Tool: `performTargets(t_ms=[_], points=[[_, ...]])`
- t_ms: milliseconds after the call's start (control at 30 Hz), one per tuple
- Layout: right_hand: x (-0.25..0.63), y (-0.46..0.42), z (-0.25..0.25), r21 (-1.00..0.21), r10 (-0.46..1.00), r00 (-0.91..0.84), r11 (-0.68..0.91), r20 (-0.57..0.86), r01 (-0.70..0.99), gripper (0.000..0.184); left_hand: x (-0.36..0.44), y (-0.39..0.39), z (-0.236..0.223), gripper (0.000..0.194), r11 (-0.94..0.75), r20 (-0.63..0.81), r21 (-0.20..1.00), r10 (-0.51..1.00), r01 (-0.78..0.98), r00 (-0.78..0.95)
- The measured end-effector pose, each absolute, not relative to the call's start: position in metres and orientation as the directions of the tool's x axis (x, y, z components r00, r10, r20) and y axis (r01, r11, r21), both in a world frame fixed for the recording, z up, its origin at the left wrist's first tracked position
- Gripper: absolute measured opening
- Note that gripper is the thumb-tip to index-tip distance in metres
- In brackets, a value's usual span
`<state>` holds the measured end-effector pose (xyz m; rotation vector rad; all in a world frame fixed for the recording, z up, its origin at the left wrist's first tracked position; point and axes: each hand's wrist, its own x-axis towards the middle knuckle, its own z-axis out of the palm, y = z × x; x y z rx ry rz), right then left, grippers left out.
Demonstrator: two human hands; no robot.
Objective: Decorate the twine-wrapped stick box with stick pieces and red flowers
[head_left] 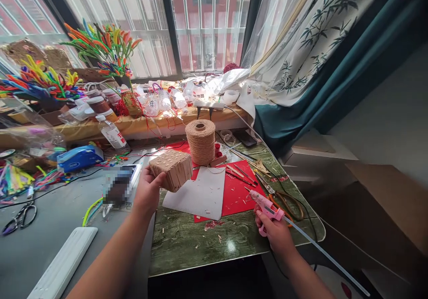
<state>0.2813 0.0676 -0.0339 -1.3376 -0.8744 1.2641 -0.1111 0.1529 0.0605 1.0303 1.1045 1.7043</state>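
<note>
My left hand (149,189) grips a small box covered in wooden sticks (174,169), held up over the left part of the green tabletop. Its top face carries pale raised dots. In my right hand (274,232) is a pink hot glue gun (267,206), its nozzle pointing up and left, with a long glue stick (327,254) trailing out the back. Between the hands lie a white sheet (203,192) and a red sheet (239,196), strewn with wood bits. A large spool of twine (200,143) stands upright just behind the box.
Scissors with orange handles (284,203) lie right of the red sheet. A phone (245,137) sits at the back. A water bottle (112,134), blue tape dispenser (80,157) and dark-handled scissors (22,218) are on the left. A power strip (209,105) rests on the sill.
</note>
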Motion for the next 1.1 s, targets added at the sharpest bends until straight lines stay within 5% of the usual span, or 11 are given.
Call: performTargets(t_ms=[333, 633, 967, 1100], points=[[0.281, 0.066, -0.030, -0.976, 0.969, 0.161, -0.163, -0.186, -0.142, 0.044, -0.102, 0.142, 0.063, 0.054, -0.129, 0.014, 0.869, 0.971, -0.478, -0.237], [0.285, 0.069, -0.038, -0.984, 0.979, 0.142, -0.127, -0.144, -0.122, 0.040, -0.115, 0.157, 0.051, 0.077, -0.015, -0.216, 0.737, 0.942, -0.676, -0.257], [0.280, 0.068, -0.037, -0.980, 0.968, 0.166, -0.171, -0.187, -0.104, 0.041, -0.131, 0.161, 0.019, 0.083, 0.024, -0.169, 0.708, 0.976, -0.706, -0.136], [0.276, 0.066, -0.033, -0.982, 0.964, 0.199, -0.162, -0.179, -0.096, 0.040, -0.137, 0.166, 0.011, 0.072, 0.024, -0.183, 0.693, 0.972, -0.721, -0.144]])
